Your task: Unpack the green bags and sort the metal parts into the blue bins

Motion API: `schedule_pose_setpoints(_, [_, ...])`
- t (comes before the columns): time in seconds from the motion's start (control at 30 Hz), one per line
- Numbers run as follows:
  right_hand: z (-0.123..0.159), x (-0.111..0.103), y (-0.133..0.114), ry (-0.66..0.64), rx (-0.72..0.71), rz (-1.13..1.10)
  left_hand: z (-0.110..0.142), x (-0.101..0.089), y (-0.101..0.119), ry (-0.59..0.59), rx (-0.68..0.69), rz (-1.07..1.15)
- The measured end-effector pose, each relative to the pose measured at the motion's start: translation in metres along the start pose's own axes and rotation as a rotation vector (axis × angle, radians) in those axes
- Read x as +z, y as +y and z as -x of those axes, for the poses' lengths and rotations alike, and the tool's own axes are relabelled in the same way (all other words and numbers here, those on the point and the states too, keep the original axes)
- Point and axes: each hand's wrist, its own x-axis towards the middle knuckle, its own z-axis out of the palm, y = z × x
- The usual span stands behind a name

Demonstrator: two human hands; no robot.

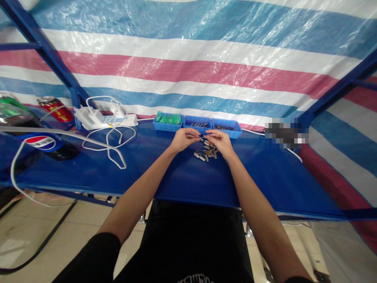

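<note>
Small metal piece, long axis perhaps crosswise

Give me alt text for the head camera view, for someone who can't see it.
A person's left hand and right hand nearly meet at a small metal piece, by a pile of metal parts on a blue table. Behind them sit three blue bins; a power strip and a Pepsi bottle are at left, and a striped tarp hangs at the back.

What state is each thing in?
left hand, fingertips drawn together, contents unclear
right hand, fingertips drawn together, contents unclear
metal pieces, loosely piled
left bin, open, green contents
middle bin, open, metal contents
right bin, open, small parts
power strip, plugs inserted
white cable, loosely looped
bottle, holding dark liquid
</note>
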Motion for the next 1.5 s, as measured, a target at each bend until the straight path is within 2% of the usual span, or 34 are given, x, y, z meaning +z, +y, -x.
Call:
schedule_pose_setpoints(0.2, [0.004,0.003,-0.005,-0.052,0.01,-0.042,-0.001,0.002,-0.002,-0.044,-0.012,0.111])
schedule_pose_setpoints(0.7, [0.006,0.001,-0.008,-0.079,0.075,-0.111,0.0,0.012,-0.006,0.016,-0.028,-0.006])
schedule_pose_setpoints(0.87, [0.005,0.001,-0.006,-0.047,0.077,-0.096,0.001,0.014,-0.006,-0.001,-0.034,-0.028])
schedule_pose_setpoints(0.97, [0.0,-0.003,-0.002,0.067,0.038,-0.045,0.003,0.013,-0.003,0.028,-0.016,-0.142])
schedule_pose_setpoints(1.03, [-0.004,-0.009,0.001,0.195,0.001,-0.017,0.006,0.011,0.001,-0.033,0.018,-0.265])
schedule_pose_setpoints(1.1, [-0.009,-0.016,0.006,0.315,-0.032,-0.011,0.008,0.009,0.004,-0.172,0.056,-0.373])
schedule_pose_setpoints(1.2, [-0.012,-0.025,0.014,0.355,-0.056,0.012,0.01,0.007,0.007,-0.32,0.101,-0.478])
schedule_pose_setpoints(1.5, [-0.012,-0.026,0.017,0.344,-0.061,0.044,0.008,0.007,0.005,-0.345,0.126,-0.604])
